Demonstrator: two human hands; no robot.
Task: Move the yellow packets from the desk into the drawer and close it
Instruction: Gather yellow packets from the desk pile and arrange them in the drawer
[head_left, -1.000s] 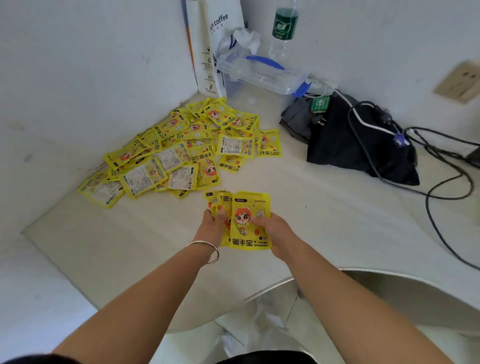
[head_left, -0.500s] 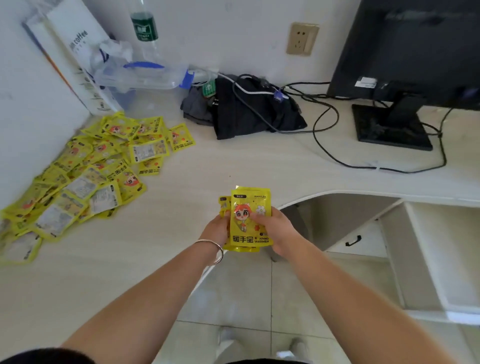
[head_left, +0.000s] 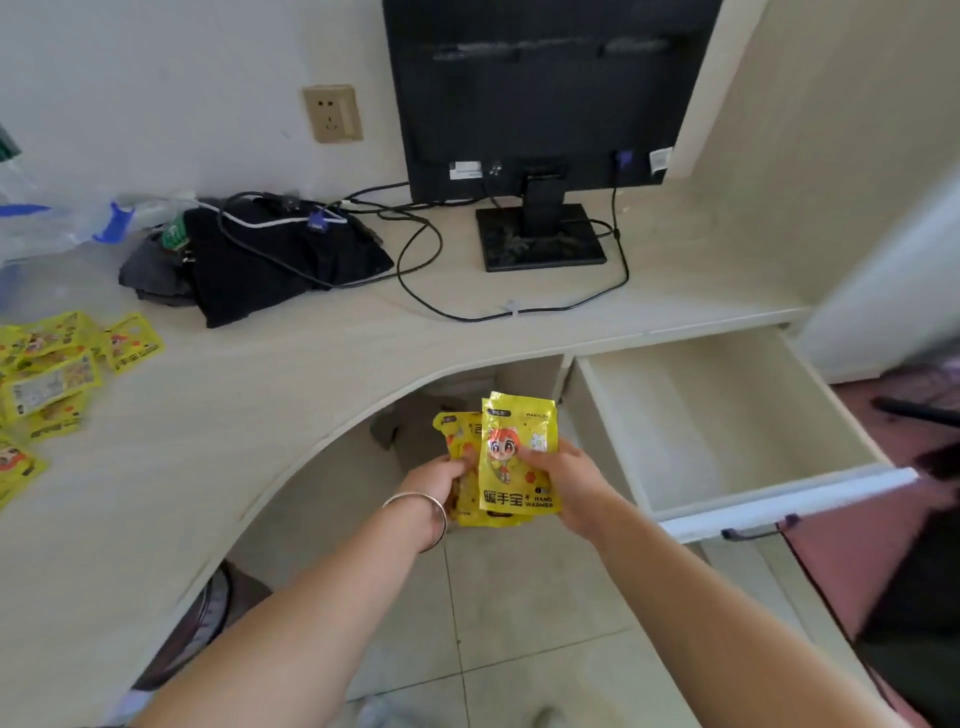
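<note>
several glossy yellow foil packets (head_left: 514, 426) squared into one stack, left grip (head_left: 439, 480) and right grip (head_left: 569, 478) both pinching it, likely for a tidy drop into the open pale drawer (head_left: 717, 415).

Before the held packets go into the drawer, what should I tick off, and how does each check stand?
1. The drawer is pulled open: ok.
2. Room inside it: ok, its pale floor is in plain view.
3. Grip: ok, the left hand and the right hand both pinch the held packets.
4. The held packets are above the drawer: not ok, they hang left of it, over the floor tiles.
5. The desk is free of packets: not ok, loose packets lie at its left end.
6. The drawer handle is unobstructed: ok.
</note>
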